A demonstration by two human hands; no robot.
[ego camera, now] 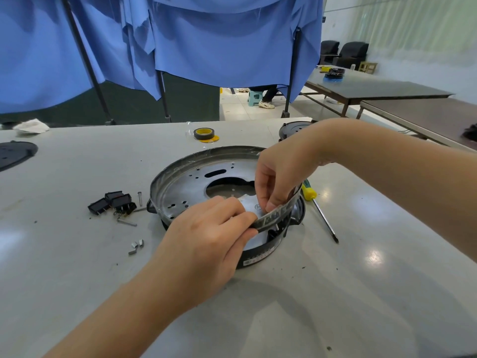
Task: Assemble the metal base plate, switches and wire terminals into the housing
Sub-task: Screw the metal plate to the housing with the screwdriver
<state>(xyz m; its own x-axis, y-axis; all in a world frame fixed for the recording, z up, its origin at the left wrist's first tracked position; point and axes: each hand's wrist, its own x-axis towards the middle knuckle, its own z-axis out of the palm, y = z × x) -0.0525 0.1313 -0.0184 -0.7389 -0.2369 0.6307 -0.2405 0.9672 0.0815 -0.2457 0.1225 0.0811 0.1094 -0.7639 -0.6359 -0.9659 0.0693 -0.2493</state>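
Observation:
A round metal base plate point(185, 182) with a large centre hole sits tilted on the black housing point(260, 250) in the middle of the table. My left hand point(206, 233) pinches the plate's near rim. My right hand point(276, 182) grips the same rim from the inside, just to the right. Black rocker switches point(113, 201) lie in a pile left of the housing, with screws point(127, 223) beside them. Small metal wire terminals point(136, 246) lie nearer to me.
A yellow-handled screwdriver point(318, 210) lies right of the housing. A roll of black tape point(204, 134) stands behind it. Another black housing part point(291, 129) is at the back right, a black disc point(15, 155) at the far left, a white cloth point(31, 126) behind.

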